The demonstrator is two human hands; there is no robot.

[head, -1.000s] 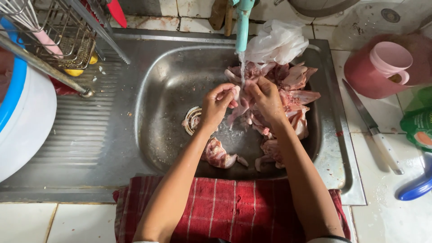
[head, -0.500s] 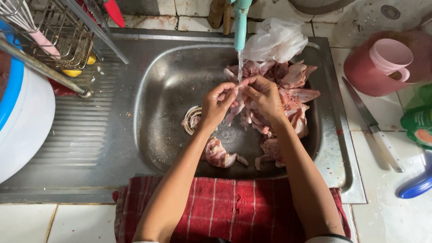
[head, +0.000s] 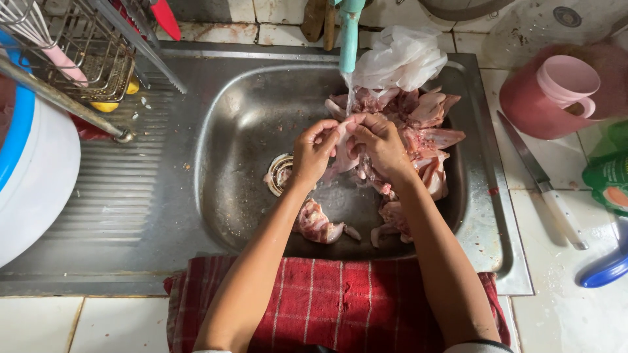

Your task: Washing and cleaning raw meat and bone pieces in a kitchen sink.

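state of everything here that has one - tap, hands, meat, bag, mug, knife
tap: running
left hand: gripping meat piece
right hand: gripping the same piece
meat pile: raw, in sink
bag: crumpled, on the pile
mug: on its side
knife: flat on counter

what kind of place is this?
Most likely a home kitchen sink area. A stainless steel sink basin set in a white tiled counter holds raw pink poultry pieces, both hands rinse one piece under a teal tap, and a wire dish rack sits beside it.
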